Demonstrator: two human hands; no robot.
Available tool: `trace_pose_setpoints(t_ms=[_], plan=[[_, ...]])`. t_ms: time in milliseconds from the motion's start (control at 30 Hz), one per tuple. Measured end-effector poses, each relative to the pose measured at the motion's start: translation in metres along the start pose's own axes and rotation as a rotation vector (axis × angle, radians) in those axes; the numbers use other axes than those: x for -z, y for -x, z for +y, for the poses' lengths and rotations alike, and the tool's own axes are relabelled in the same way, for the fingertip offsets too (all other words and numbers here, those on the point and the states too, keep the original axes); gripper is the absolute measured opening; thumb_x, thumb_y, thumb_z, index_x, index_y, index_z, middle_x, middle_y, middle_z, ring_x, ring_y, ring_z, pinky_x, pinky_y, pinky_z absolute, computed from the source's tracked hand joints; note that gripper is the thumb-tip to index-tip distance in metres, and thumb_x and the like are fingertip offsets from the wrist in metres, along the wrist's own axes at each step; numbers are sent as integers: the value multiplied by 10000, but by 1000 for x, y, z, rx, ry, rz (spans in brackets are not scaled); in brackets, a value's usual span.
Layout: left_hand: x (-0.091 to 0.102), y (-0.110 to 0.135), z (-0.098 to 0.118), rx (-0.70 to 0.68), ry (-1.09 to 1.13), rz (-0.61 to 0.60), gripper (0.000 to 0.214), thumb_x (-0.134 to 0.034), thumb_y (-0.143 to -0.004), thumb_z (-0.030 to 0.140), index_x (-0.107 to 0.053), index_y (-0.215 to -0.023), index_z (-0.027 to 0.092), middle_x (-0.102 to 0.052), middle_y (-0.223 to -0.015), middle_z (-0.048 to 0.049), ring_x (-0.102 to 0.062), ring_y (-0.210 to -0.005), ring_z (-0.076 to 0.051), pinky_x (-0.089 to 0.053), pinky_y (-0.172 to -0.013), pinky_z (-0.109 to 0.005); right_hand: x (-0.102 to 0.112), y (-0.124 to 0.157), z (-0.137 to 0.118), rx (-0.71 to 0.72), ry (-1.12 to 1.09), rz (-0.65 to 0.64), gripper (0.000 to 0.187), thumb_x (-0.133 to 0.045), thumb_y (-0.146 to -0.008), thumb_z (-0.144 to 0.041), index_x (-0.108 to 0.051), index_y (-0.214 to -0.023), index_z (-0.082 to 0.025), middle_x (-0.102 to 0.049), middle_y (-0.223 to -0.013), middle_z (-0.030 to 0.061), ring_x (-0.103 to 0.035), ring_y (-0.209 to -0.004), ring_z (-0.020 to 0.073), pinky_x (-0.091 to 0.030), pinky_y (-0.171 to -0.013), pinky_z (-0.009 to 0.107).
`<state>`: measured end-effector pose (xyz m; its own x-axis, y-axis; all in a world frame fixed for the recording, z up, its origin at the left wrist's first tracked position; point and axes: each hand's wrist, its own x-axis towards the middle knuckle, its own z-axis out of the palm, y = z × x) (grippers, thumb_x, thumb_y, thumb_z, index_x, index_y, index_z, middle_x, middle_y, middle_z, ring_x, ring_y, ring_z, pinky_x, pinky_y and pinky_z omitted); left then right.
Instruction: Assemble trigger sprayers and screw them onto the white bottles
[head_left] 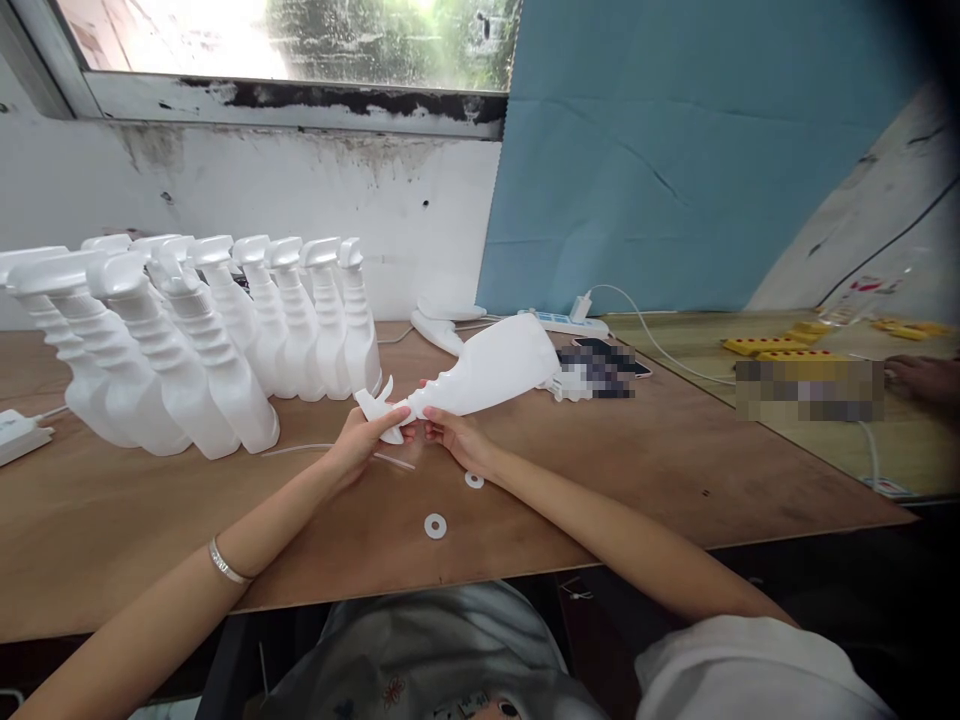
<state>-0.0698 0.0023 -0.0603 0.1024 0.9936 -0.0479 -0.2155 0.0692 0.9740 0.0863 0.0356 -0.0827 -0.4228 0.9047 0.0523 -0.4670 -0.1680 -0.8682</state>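
A white spray bottle (499,365) lies tilted in the air over the brown table, its base toward the upper right. My left hand (358,440) is closed around the white trigger sprayer head (371,404) at the neck end. Fingers of my right hand (455,442) grip the bottle just below the neck. Both hands meet where head and bottle join, so the joint is partly hidden. Below them on the table are two flat white washers, one nearer the edge (428,527) and one by my right wrist (468,481). A thin clear tube (395,461) lies under my left hand.
Several white spray bottles (217,370) with heads stand upright at the left. Behind my bottle are another white curved object (437,328), a power strip (562,323) and a phone (611,356). Another person's hand (926,378) is at the far right, near yellow pieces (772,345).
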Motion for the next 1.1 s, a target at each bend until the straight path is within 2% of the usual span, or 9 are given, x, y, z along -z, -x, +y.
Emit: trace_pose_setpoints(t_ms=[267, 400, 600, 700, 767, 867, 933, 1000, 1100], plan=[[5, -2, 3, -323, -399, 59, 324, -690, -615, 357, -649, -816, 105, -600, -608, 2, -541, -586, -126, -437, -569, -223, -4, 2, -3, 24, -10, 14, 340, -696, -598, -220, -621, -929, -250, -609, -790, -47, -416, -544, 61, -364, -554, 207], [3, 3, 7, -391, -556, 126, 348, -679, -613, 370, -641, -842, 110, -592, -650, 15, -518, -585, -112, -417, -542, -204, -8, 5, -6, 59, -27, 31, 280, -694, -595, -211, -628, -866, -235, -568, -710, -64, -348, -500, 51, -351, -548, 209], [2, 9, 7, -485, -680, 139, 368, -657, -632, 402, -632, -857, 111, -607, -692, 4, -534, -635, -124, -406, -544, -198, -8, 4, -4, 72, -10, 49, 193, -685, -602, -218, -621, -783, -210, -546, -681, -76, -301, -474, 38, -353, -562, 212], [3, 6, 4, -466, -679, 170, 364, -664, -622, 412, -631, -829, 115, -602, -639, 17, -530, -593, -115, -404, -533, -198, -4, 0, -2, 42, -1, 61, 184, -682, -600, -244, -617, -766, -201, -560, -681, -74, -314, -463, 37, -359, -562, 219], [3, 2, 2, -408, -580, 155, 352, -661, -630, 414, -630, -804, 109, -599, -590, 15, -535, -568, -116, -422, -547, -209, -3, -1, -1, 1, 1, 46, 203, -687, -591, -265, -615, -765, -191, -576, -688, -61, -357, -474, 43, -366, -560, 223], [4, -4, 0, -201, -248, 73, 336, -655, -655, 399, -625, -799, 97, -618, -593, -19, -548, -528, -115, -460, -546, -229, -3, 1, -5, -8, -10, -54, 302, -696, -576, -249, -602, -859, -204, -616, -791, -35, -483, -572, 77, -401, -612, 238], [4, -6, -1, -44, -35, -3, 330, -657, -670, 375, -620, -836, 93, -641, -661, -54, -552, -517, -106, -478, -532, -230, -5, 4, -10, 31, -25, -131, 433, -690, -581, -214, -557, -991, -248, -617, -960, -23, -551, -672, 107, -425, -679, 269], [4, -6, -1, 48, 86, -68, 331, -654, -687, 350, -612, -891, 91, -651, -715, -80, -558, -522, -100, -490, -528, -224, -7, 7, -15, 69, -33, -187, 550, -683, -589, -192, -490, -1093, -292, -579, -1092, -20, -579, -725, 126, -434, -719, 298], [4, -4, 0, 29, 130, -112, 400, -658, -693, 319, -575, -1023, 109, -648, -782, -83, -558, -530, -92, -498, -529, -215, -6, 8, -18, 105, -29, -228, 577, -695, -593, -182, -462, -1108, -302, -586, -1081, -18, -578, -746, 125, -434, -707, 281]])
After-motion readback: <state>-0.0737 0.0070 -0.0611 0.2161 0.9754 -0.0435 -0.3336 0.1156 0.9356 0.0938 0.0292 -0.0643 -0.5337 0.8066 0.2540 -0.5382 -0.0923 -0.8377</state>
